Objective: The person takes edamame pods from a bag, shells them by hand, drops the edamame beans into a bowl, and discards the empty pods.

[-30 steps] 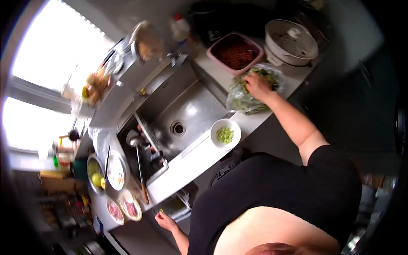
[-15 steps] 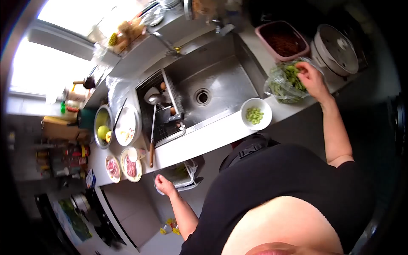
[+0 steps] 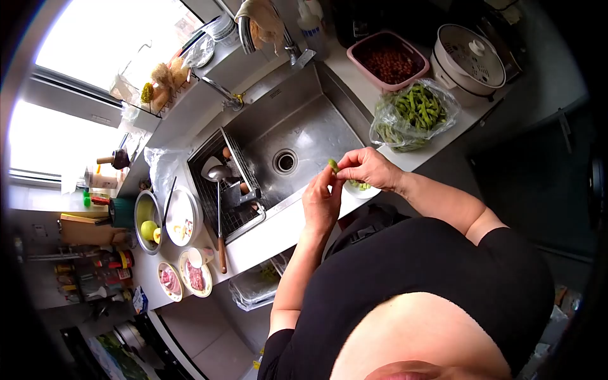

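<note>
My left hand [image 3: 321,206] and my right hand [image 3: 372,171] meet above the front edge of the sink. A green soybean pod [image 3: 333,166] is pinched between the fingertips of both hands, its tip poking up. Just under my right hand sits a white bowl [image 3: 364,192], partly hidden, with shelled green beans [image 3: 358,185] in it. On the counter to the right lies an opened clear plastic bag [image 3: 384,125] full of green soybean pods [image 3: 420,107].
The steel sink [image 3: 310,136] has a drying rack [image 3: 218,152] at its left with a ladle [image 3: 220,209] across it. Beyond the bag stand a pink tub [image 3: 362,60] of reddish contents and a white lidded pot [image 3: 453,85]. Two plates of meat [image 3: 196,277] are at left.
My right hand has left the bag and come in over the bowl with a pod. My left hand has risen from below the counter edge to join it. The view has shifted.
</note>
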The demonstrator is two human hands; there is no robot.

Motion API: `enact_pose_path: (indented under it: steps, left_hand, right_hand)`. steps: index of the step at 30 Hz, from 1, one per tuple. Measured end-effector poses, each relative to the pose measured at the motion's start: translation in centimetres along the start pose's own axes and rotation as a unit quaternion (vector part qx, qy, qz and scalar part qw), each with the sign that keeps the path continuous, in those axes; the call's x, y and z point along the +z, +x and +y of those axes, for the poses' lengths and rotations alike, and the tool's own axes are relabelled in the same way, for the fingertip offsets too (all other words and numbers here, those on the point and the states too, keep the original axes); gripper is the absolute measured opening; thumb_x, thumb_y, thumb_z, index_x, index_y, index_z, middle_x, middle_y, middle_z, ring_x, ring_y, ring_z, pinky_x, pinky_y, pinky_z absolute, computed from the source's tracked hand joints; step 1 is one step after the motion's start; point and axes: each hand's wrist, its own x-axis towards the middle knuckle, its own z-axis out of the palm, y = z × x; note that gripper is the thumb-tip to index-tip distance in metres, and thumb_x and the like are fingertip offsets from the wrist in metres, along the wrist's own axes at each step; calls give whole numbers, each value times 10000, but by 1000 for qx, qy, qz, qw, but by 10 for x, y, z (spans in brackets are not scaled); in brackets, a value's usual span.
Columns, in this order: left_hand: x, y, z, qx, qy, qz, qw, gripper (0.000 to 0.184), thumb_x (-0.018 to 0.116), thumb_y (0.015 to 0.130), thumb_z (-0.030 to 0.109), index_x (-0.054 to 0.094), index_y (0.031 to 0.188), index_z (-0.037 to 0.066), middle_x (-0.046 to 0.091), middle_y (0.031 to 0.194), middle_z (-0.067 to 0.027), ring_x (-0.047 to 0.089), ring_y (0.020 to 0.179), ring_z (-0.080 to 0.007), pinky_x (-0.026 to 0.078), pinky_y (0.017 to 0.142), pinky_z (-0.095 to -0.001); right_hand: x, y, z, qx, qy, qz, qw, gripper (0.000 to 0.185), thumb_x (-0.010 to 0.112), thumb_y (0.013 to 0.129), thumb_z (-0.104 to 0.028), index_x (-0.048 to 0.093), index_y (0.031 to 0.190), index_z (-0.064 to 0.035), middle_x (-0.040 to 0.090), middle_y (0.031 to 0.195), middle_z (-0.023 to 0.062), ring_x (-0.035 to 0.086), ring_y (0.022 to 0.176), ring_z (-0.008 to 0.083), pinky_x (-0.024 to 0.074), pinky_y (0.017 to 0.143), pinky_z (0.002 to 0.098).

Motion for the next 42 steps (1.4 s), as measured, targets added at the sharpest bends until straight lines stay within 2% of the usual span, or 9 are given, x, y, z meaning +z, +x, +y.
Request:
enact_pose_path:
  steps: [5, 13, 23, 25, 27, 28, 31, 36, 42]
  left_hand:
    - [-5, -4, -5, -68, -71, -14, 995, 305, 661, 764, 71, 598, 1063, 74, 631, 730, -110, 614, 614, -233, 473, 560, -316]
    - [-24, -8, -18, -128, 26, -2, 991, 157, 609, 806, 152, 603, 851, 1, 635, 700, -145, 643, 653, -260, 477, 598, -343]
    - [-36, 1, -46, -61, 42, 67, 995, 86, 530, 808, 92, 553, 779, 14, 575, 659, -217, 572, 656, -401, 439, 576, -469]
    - [-40, 5, -44, -71, 44, 73, 994, 100, 535, 815, 101, 564, 774, 14, 587, 672, -209, 586, 656, -380, 451, 573, -437]
    - [-46, 9, -41, -116, -39, 62, 991, 128, 553, 821, 128, 592, 811, 6, 613, 692, -189, 625, 641, -308, 466, 576, -376]
    - [-44, 8, -51, -154, -115, 41, 980, 166, 557, 845, 149, 623, 859, -3, 654, 712, -136, 642, 638, -196, 474, 584, -294]
    - [-46, 7, -54, -218, -317, 19, 923, 210, 534, 891, 169, 637, 881, -14, 655, 725, -63, 619, 648, -124, 460, 606, -230]
    - [-48, 6, -69, -255, -431, -63, 863, 240, 494, 917, 189, 602, 995, -11, 660, 859, -104, 621, 727, -134, 480, 656, -237]
    - [-42, 13, -77, -247, -494, -68, 831, 239, 500, 918, 193, 590, 992, -15, 652, 855, -102, 607, 692, -127, 484, 659, -235]
  right_hand:
    - [8, 3, -15, -27, -127, 29, 991, 132, 622, 834, -113, 643, 871, 12, 619, 728, 6, 515, 622, 35, 427, 562, 196]
    - [38, 22, -8, -140, -272, 11, 952, 137, 599, 764, -117, 598, 762, 20, 619, 687, 126, 597, 645, 184, 470, 619, 314]
    - [66, 60, -1, -168, -344, 40, 923, 155, 614, 691, -137, 560, 712, 6, 606, 685, 163, 599, 603, 271, 475, 575, 350]
    - [68, 67, 1, -170, -340, 45, 924, 148, 618, 703, -127, 552, 701, 6, 607, 664, 138, 601, 584, 234, 475, 557, 337]
    - [68, 72, 2, -114, -159, 10, 981, 144, 628, 719, -119, 547, 685, -5, 598, 644, 91, 598, 596, 173, 471, 542, 316]
    - [65, 77, 8, -100, -124, -7, 987, 133, 627, 736, -101, 545, 691, -7, 578, 634, 54, 564, 606, 112, 455, 522, 285]
    - [58, 85, 11, -86, -188, -18, 978, 119, 619, 737, -82, 543, 715, 7, 570, 625, 58, 528, 588, 97, 442, 512, 268]
    - [45, 93, 8, -12, -94, -110, 989, 125, 625, 776, -96, 542, 721, -20, 558, 660, 16, 509, 578, 90, 428, 516, 253]
    - [39, 100, 17, 56, -11, -76, 995, 130, 585, 791, -110, 532, 713, -20, 552, 642, 21, 524, 573, 99, 439, 511, 265]
